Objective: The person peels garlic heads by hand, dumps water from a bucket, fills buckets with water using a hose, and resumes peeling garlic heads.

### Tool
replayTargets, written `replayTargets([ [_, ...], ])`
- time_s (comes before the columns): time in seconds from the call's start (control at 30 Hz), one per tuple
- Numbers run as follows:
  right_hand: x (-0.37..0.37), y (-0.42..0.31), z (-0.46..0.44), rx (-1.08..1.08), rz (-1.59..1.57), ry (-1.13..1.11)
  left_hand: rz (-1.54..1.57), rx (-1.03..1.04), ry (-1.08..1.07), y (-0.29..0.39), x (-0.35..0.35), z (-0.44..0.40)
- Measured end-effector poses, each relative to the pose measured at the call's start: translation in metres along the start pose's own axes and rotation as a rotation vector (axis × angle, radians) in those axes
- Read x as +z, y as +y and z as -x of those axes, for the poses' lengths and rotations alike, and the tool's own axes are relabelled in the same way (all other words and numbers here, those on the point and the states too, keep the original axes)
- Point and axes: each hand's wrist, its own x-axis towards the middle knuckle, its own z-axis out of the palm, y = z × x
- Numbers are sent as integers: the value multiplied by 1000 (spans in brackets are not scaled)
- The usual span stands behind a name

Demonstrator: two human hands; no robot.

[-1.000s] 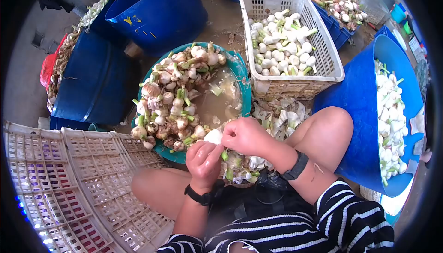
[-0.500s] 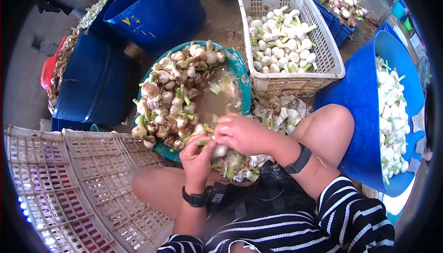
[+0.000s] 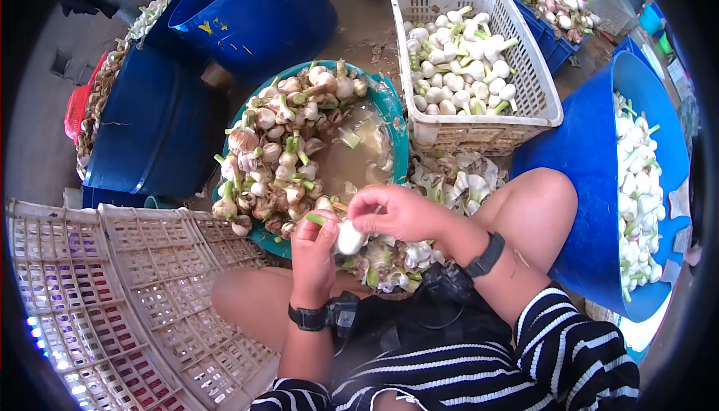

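In my left hand (image 3: 313, 250) is a garlic bulb (image 3: 350, 239), white and smooth, its cut green stem sticking out above the fingers. My right hand (image 3: 393, 216) has its thumb and fingers curled together at the bulb's upper right side; whether a bit of skin is pinched there is too small to make out. Just beyond both hands stands a teal tub (image 3: 399, 122) with murky water and a heap of unpeeled garlic (image 3: 273, 152), brownish and with stem stubs. Peeled-off garlic skins (image 3: 389, 265) lie below the hands.
A white crate (image 3: 479, 130) of clean garlic stands ahead, with more skins (image 3: 464, 182) before it. At right is a blue tub (image 3: 565, 137) holding peeled bulbs. Big blue barrels (image 3: 262, 21) rise at the back left. A slatted plastic crate (image 3: 150, 283) leans at my left.
The bulb now shows more of its white surface between my hands. My right hand has shifted slightly right and its fingers have lifted off the bulb's top.
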Motion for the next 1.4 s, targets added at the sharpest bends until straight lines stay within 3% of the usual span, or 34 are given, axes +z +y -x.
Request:
replayTargets([
  [0.13, 0, 11, -1, -186, 341, -143, 1, -28, 22, 7, 1, -3],
  [0.17, 3, 15, 9, -188, 335, -152, 177, -78, 132, 11, 5, -2],
  [0.2, 6, 20, 23, -181, 530, -210, 355, -123, 240, 15, 7, -2],
  [0.23, 5, 24, 32, -174, 728, -266, 355, -117, 245, 12, -1, -3],
  [0.27, 2, 34, 36, -177, 730, -274, 379, -99, 243, 6, -13, -6],
  [0.33, -1, 49, 38, -18, 612, -17, 292, -92, 174, 5, -13, -4],
  [0.37, 0, 55, 34, -12, 617, -18, 299, -95, 174, 3, -8, -4],
  [0.43, 9, 40, 9, 436, -683, 263, 95, -8, 79, 0, 6, -5],
  [0.47, 9, 65, -1, 456, -954, 274, -43, 112, 112, 1, 16, -7],
  [0.53, -3, 38, -6, 268, -1348, 258, 2, 129, 246, 17, 15, -8],
  [0.57, -11, 3, -1, -178, -1473, -176, 40, 141, 379, 23, 8, -10],
  [0.6, -23, -39, 3, -453, -1470, -471, 97, 141, 445, 24, -10, -11],
  [0.63, -28, -37, -11, -433, -1490, -475, 146, 80, 536, 27, -23, -11],
  [0.7, -38, -27, -36, -417, -1285, 30, 302, 15, 658, 12, -55, -10],
  [0.77, -5, 42, -81, -106, -389, 142, 336, -23, 682, -4, -64, -8],
  [0.8, 29, 99, -110, 12, -235, 68, 369, -68, 712, -11, -65, -7],
  [0.83, 57, 118, -113, 56, 361, -41, 364, -75, 715, -15, -65, -7],
  [0.87, 86, 155, -115, 26, 691, -34, 344, -94, 750, -18, -64, -7],
  [0.9, 100, 175, -116, 22, 832, -131, 325, -111, 790, -20, -66, -6],
  [0.93, 103, 181, -112, -123, 915, -130, 269, -102, 818, -22, -70, -7],
  [1.03, 100, 168, -114, -31, 748, -26, 75, -214, 974, -15, -76, -8],
  [1.1, 85, 110, -105, 137, 234, 139, 46, -262, 916, -18, -77, -7],
  [1.13, 82, 99, -100, 128, -3, 154, 156, -313, 751, -14, -64, -7],
  [1.17, 78, 92, -92, 132, 4, 152, 261, -360, 576, -12, -56, -8],
  [1.23, 66, 72, -76, -97, 324, 186, 291, -345, 471, -12, -50, -11],
  [1.3, 59, 48, -61, -90, 512, 117, -150, -227, 473, -7, -37, -13],
  [1.37, 62, 43, -46, -99, 988, -12, -219, -149, 486, -8, -28, -16],
  [1.4, 62, 42, -42, -120, 1012, -10, -424, -15, 413, -8, -26, -16],
])
